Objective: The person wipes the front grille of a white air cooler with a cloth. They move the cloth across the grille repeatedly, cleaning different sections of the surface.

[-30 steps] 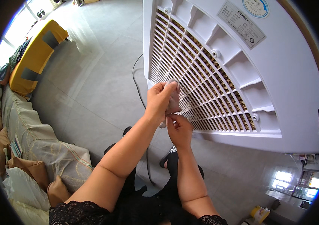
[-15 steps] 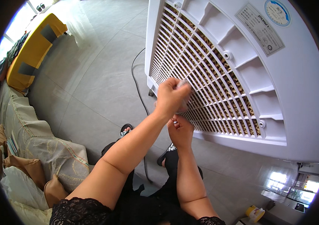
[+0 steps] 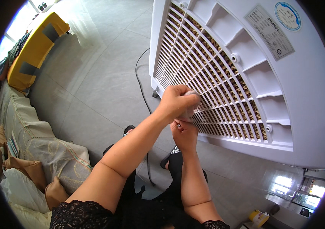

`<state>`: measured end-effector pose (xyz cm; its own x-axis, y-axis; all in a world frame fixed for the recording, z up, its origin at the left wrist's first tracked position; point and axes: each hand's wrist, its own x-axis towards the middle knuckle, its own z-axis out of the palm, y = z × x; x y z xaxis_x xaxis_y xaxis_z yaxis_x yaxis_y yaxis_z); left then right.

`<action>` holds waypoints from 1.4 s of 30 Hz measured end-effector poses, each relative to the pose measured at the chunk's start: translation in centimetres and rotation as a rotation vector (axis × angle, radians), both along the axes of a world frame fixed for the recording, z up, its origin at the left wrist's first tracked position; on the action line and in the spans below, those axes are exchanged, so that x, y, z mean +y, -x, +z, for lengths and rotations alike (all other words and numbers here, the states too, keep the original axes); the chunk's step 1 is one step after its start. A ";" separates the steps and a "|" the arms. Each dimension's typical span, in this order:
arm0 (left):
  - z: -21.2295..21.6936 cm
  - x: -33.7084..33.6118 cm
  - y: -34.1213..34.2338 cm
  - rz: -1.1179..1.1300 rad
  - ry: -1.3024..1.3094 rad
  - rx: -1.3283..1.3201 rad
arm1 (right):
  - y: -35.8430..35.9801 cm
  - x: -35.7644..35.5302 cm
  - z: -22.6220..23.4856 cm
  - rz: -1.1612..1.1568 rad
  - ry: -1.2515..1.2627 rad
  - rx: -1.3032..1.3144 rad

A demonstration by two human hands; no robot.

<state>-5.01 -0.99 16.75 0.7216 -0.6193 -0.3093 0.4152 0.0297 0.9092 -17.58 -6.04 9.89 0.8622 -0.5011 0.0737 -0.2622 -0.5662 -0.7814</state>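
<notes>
In front of me stands a large white air cooler [image 3: 307,95] with a slatted grille [image 3: 208,76] over a brown honeycomb pad. My left hand [image 3: 175,102] is closed around a crumpled, pale greyish-pink cloth [image 3: 193,100], held up at the lower left part of the grille. Just beneath it, my right hand [image 3: 185,133] has its fingers pinched together at the cloth's lower end. Part of the cloth is hidden behind my left hand. Whether the cloth touches the slats cannot be made out.
A black power cord [image 3: 141,87] runs over the grey tiled floor [image 3: 93,76] by my feet. At the left are a cloth-covered sofa [image 3: 51,152] with brown cushions and a yellow padded piece [image 3: 36,57]. A yellow-and-white tub [image 3: 259,217] sits at the lower right.
My left hand has moved slightly down with the cloth, closer to the right hand. The right hand is almost where it was.
</notes>
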 end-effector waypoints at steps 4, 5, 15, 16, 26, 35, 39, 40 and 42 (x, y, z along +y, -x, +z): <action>-2.2 -0.2 -1.7 0.303 0.065 0.123 | -0.1 0.3 0.7 0.010 -0.162 0.021; -2.2 -0.4 -1.3 0.301 0.075 0.131 | 0.0 0.3 0.6 0.039 -0.130 0.079; -2.4 -0.5 -1.4 0.335 0.097 0.182 | 0.0 0.1 0.4 0.217 0.008 0.433; -2.6 -0.7 -1.2 0.344 0.105 0.135 | -0.2 0.1 0.6 0.217 0.004 0.445; -1.7 -0.5 -0.2 0.259 0.041 0.155 | 0.3 -1.5 0.9 0.181 0.035 0.650; -3.4 0.1 -1.4 0.245 -0.098 0.043 | 1.7 -2.9 1.1 -0.230 0.225 0.192; -2.6 -0.7 -0.6 0.309 0.079 0.176 | 1.1 -2.7 1.1 -0.230 0.346 -0.176; -4.5 -0.8 -0.3 0.272 0.070 0.115 | 0.9 -2.4 1.2 -0.229 0.338 -0.204; -5.0 -1.1 1.1 0.198 -0.019 0.047 | 0.7 -2.2 1.2 -0.233 0.321 -0.259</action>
<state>-6.16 -2.05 11.75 0.8133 -0.4602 -0.3561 0.4453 0.0982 0.8900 -18.27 -8.26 11.04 0.6623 -0.5961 0.4538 -0.2310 -0.7387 -0.6332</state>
